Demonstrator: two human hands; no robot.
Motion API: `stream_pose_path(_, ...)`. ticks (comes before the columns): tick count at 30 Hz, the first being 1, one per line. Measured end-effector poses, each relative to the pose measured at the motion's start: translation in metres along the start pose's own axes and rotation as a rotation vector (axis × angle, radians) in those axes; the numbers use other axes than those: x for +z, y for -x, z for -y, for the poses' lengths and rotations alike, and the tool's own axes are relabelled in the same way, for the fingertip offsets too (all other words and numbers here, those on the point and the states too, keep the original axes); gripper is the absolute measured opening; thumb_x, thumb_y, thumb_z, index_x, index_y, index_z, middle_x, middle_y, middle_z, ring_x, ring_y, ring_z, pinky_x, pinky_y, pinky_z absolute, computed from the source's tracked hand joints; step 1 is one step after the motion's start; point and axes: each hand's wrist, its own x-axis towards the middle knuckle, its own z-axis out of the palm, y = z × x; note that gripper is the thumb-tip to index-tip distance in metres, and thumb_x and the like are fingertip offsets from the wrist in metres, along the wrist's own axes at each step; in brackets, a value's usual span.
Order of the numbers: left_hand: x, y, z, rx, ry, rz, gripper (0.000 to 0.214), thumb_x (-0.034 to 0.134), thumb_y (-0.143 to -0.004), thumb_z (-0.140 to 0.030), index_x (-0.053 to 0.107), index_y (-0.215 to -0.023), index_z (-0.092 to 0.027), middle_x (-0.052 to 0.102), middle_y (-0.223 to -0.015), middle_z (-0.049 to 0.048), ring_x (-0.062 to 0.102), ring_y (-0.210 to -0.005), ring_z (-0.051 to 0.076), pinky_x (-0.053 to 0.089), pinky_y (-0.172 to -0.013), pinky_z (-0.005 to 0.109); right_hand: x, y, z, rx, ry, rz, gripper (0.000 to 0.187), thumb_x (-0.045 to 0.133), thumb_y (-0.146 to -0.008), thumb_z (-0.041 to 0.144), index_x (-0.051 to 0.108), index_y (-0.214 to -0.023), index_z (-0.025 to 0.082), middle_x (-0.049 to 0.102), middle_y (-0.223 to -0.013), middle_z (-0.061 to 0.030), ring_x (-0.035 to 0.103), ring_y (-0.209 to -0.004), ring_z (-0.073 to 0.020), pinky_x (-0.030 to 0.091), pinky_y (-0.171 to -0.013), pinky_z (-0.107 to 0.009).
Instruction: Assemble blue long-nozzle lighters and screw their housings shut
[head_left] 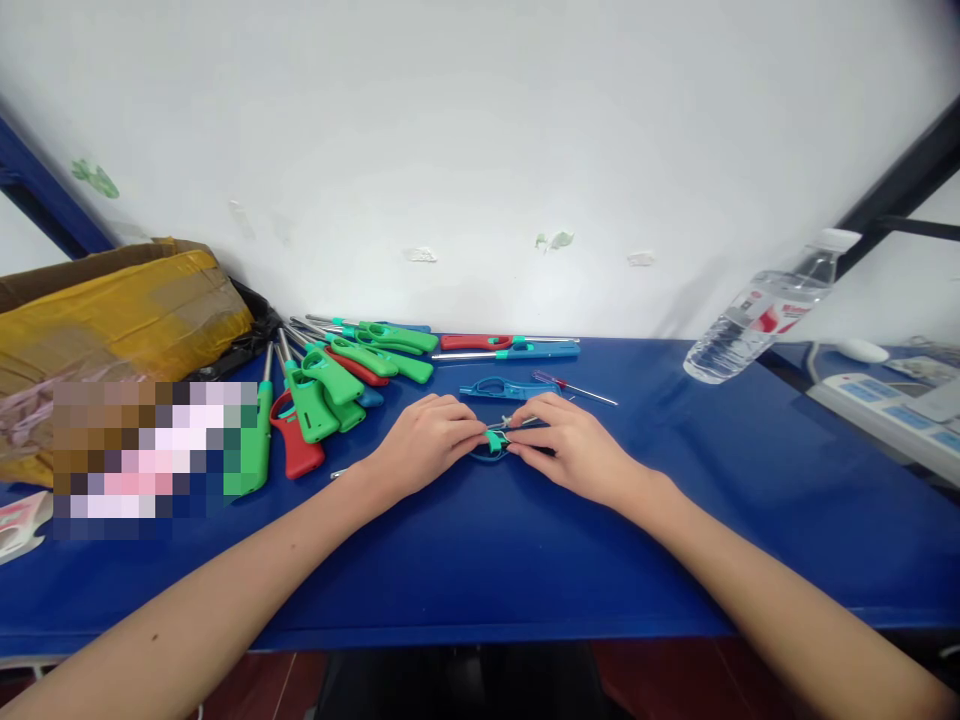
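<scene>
Low over the blue table, my left hand (427, 440) and my right hand (566, 445) meet at an opened utility lighter with a teal trigger piece (494, 440). My left fingers are closed on its left side and hide much of the casing. From the right, my right thumb and fingers pinch at its small inner parts; exactly which part they hold is too small to tell. Just beyond lies a blue half casing (510, 389). A screwdriver (577, 387) with a thin metal shaft rests beside that casing, behind my right hand.
Several green and red utility lighters (330, 375) are heaped at the left. A red lighter (476, 342) and a blue lighter (536, 350) lie along the wall. A taped cardboard box (127, 305) stands far left, a water bottle (765, 315) at right, near a white device (885, 405).
</scene>
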Motion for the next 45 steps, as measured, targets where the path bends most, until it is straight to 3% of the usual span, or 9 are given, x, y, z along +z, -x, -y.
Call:
stream_pose_path(5,-0.020,-0.002,0.006,-0.008,0.098,0.154,0.025,0.050,-0.097,-0.028,0.068,-0.113,-0.020,0.069,-0.107,0.0076,0.064,-0.094,0.019,0.048,-0.084,0.031,0.001,0.001,-0.002,0.027,-0.003,-0.010,0.018,0.059,-0.090,0.027,0.075,-0.097,0.023,0.067,-0.104,-0.0085,0.061,-0.101,-0.0240,0.054,-0.089,-0.042)
stream_pose_path(9,-0.042,-0.001,0.012,-0.071,0.127,0.194,0.025,0.055,-0.094,-0.034,0.069,-0.110,-0.020,0.069,-0.107,0.0071,0.064,-0.098,0.020,0.049,-0.086,0.031,-0.002,0.000,-0.002,0.046,-0.037,-0.025,0.023,0.059,-0.090,0.028,0.071,-0.109,0.022,0.066,-0.112,-0.0100,0.061,-0.106,-0.0247,0.053,-0.091,-0.043)
stream_pose_path(14,-0.055,0.003,0.017,-0.110,0.116,0.351,0.025,0.065,-0.086,-0.041,0.070,-0.102,-0.023,0.070,-0.092,0.0027,0.066,-0.082,0.018,0.047,-0.071,0.025,-0.002,-0.010,0.003,0.052,-0.123,0.021,0.027,0.059,-0.091,0.029,0.067,-0.116,0.025,0.068,-0.113,-0.0074,0.064,-0.105,-0.0225,0.054,-0.090,-0.039)
stream_pose_path(19,-0.055,0.008,0.022,-0.130,0.112,0.382,0.018,0.068,-0.082,-0.038,0.070,-0.093,-0.024,0.067,-0.082,0.0004,0.063,-0.072,0.016,0.043,-0.061,0.024,0.001,-0.021,0.011,0.039,-0.137,0.115,0.021,0.058,-0.091,0.026,0.071,-0.108,0.025,0.072,-0.107,-0.0038,0.067,-0.097,-0.0197,0.054,-0.087,-0.034)
stream_pose_path(25,-0.059,0.013,0.024,-0.153,0.135,0.423,0.008,0.065,-0.083,-0.030,0.069,-0.087,-0.024,0.066,-0.077,-0.0007,0.061,-0.066,0.014,0.040,-0.055,0.023,0.001,-0.022,0.011,0.057,-0.174,0.123,0.020,0.062,-0.089,0.025,0.072,-0.107,0.025,0.074,-0.106,-0.0027,0.068,-0.095,-0.0194,0.053,-0.086,-0.032)
stream_pose_path(31,-0.054,0.011,0.015,-0.187,0.051,0.374,0.011,0.057,-0.086,-0.020,0.067,-0.089,-0.022,0.067,-0.086,0.0016,0.063,-0.073,0.016,0.043,-0.061,0.024,0.003,-0.018,0.007,0.074,-0.160,0.121,0.020,0.061,-0.090,0.024,0.071,-0.108,0.024,0.074,-0.107,-0.0025,0.069,-0.095,-0.0195,0.053,-0.086,-0.032)
stream_pose_path(36,-0.047,0.009,0.010,-0.181,0.054,0.350,0.025,0.052,-0.090,-0.017,0.068,-0.107,-0.023,0.066,-0.093,0.0031,0.065,-0.082,0.017,0.046,-0.068,0.024,0.006,-0.013,0.007,0.089,-0.148,0.079,0.021,0.059,-0.091,0.024,0.071,-0.109,0.023,0.074,-0.106,-0.0034,0.069,-0.094,-0.0193,0.054,-0.084,-0.032)
stream_pose_path(45,-0.041,0.007,0.007,-0.192,0.047,0.412,0.026,0.046,-0.097,-0.027,0.069,-0.110,-0.024,0.063,-0.103,0.0041,0.062,-0.091,0.018,0.045,-0.075,0.025,0.007,-0.011,0.008,0.083,-0.140,0.058,0.023,0.058,-0.091,0.023,0.070,-0.110,0.021,0.073,-0.107,-0.0038,0.069,-0.095,-0.0185,0.054,-0.084,-0.030)
